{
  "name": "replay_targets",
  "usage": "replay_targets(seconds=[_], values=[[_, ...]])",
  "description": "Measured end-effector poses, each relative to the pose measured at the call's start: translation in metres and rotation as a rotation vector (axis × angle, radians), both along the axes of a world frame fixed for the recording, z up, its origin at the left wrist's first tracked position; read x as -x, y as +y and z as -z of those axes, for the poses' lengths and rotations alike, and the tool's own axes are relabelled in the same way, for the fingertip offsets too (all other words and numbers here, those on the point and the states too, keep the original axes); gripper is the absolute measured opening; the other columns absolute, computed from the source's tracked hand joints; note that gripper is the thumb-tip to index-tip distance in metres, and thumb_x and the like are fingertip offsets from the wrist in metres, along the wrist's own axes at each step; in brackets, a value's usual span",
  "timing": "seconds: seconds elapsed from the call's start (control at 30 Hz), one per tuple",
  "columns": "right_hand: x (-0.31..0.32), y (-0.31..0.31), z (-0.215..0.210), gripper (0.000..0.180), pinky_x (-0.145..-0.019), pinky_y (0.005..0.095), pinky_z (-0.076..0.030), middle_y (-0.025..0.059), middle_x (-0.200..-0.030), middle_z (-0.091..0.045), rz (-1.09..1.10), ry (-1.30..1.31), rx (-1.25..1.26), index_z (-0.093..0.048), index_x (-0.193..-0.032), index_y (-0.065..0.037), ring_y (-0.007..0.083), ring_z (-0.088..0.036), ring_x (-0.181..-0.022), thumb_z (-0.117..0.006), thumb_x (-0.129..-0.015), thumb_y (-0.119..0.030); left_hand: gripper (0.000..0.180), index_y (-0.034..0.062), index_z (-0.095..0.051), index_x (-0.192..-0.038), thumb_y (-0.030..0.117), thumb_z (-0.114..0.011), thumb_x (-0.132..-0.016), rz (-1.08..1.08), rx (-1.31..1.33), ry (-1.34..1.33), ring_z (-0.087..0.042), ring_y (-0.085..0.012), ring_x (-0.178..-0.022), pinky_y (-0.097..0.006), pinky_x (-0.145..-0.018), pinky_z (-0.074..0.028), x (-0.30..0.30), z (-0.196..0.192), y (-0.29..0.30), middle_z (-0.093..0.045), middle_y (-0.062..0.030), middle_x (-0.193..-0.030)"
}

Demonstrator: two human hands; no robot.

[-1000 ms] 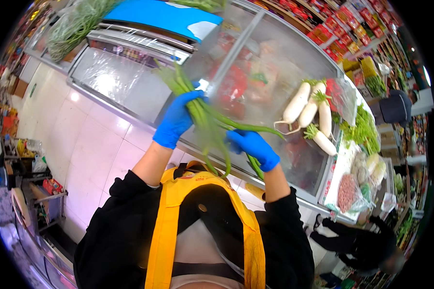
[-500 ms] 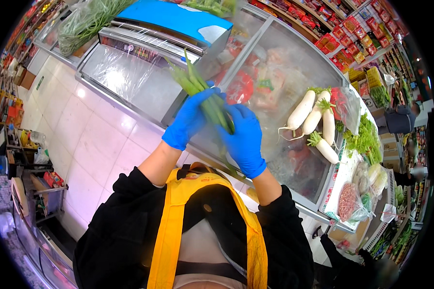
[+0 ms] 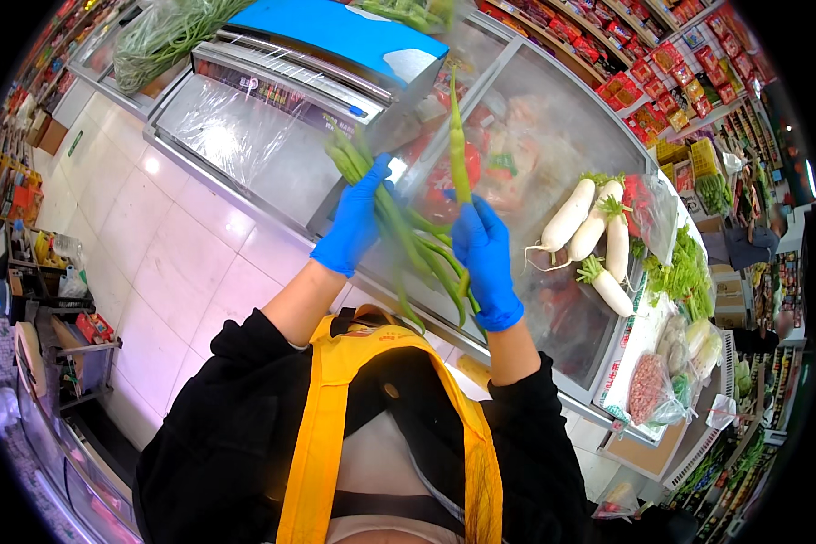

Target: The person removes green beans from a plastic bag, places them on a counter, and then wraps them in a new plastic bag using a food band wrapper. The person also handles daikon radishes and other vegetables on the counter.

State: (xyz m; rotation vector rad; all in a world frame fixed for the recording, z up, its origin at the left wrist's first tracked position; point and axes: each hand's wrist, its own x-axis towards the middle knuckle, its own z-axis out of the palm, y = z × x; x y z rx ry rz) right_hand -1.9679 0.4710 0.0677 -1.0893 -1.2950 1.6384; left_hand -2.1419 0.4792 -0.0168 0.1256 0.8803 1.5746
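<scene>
Both my hands wear blue gloves and are raised over a glass-topped chest freezer [image 3: 553,127]. My left hand [image 3: 358,218] grips a bunch of long green beans [image 3: 408,240] whose ends hang down toward my chest. My right hand [image 3: 485,258] is closed around one long green bean [image 3: 458,136] and holds it upright, its tip pointing away from me, apart from the bunch. I wear a yellow apron over black sleeves.
Several white radishes [image 3: 594,231] with green tops lie on the freezer lid to the right, next to leafy greens [image 3: 684,267] and bagged produce [image 3: 648,390]. A blue lid [image 3: 335,32] and bagged greens [image 3: 168,36] lie further off. Shelves of red packets line the far right. White tiled floor is at left.
My hands were together on the bunch; now the right hand has drawn a single bean upward, away from the bunch in the left hand.
</scene>
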Motion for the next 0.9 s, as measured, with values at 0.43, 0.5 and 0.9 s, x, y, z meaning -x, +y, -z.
replay_targets(seconds=[0.43, 0.5, 0.9], values=[[0.049, -0.005, 0.072, 0.033, -0.067, 0.0315, -0.047, 0.0156, -0.088, -0.063, 0.042, -0.264, -0.368, -0.055, -0.118, -0.002, 0.0171, -0.059, -0.070, -0.055, -0.088, -0.015, 0.054, 0.0044, -0.052, -0.106, 0.053, -0.053, -0.084, 0.010, -0.182, -0.171, -0.054, -0.0163, -0.079, -0.030, -0.069, -0.046, -0.018, -0.015, -0.009, -0.055, -0.0077, -0.087], [0.046, -0.011, 0.057, 0.034, -0.066, 0.0318, -0.047, 0.0155, -0.087, -0.063, -0.041, -0.216, -0.353, -0.054, -0.120, -0.004, 0.0175, -0.059, -0.069, -0.055, -0.088, -0.015, 0.042, 0.0055, -0.054, -0.105, 0.042, -0.059, -0.084, 0.011, -0.142, -0.049, -0.055, -0.0132, -0.078, -0.026, -0.067, -0.046, -0.017, -0.016, -0.009, -0.056, -0.0052, -0.088], [0.031, -0.024, 0.016, 0.033, -0.067, 0.0273, -0.046, 0.0092, -0.089, -0.064, -0.141, -0.387, -0.542, -0.055, -0.117, -0.002, 0.0077, -0.054, -0.074, -0.054, -0.088, -0.018, 0.027, 0.0023, -0.053, -0.103, 0.019, -0.063, -0.084, 0.060, -0.156, 0.142, -0.058, -0.0198, -0.073, -0.032, -0.067, -0.051, -0.012, -0.024, -0.013, -0.057, -0.0087, -0.082]])
